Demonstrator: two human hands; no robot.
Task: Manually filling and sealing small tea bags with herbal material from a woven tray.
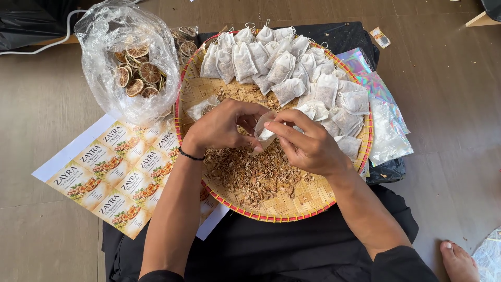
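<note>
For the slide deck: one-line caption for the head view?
Both hands hold a small white sachet open over a woven tray of dried herbs.

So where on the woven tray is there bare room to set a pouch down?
Bare weave shows on the tray at its near right edge, below the dried herb pile, and at the far left beside the filled pouches. Crowded: the far right half, and the centre where both hands work.

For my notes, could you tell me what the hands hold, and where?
Both the left hand and right hand pinch one small white sachet at its open upper edge.
</note>
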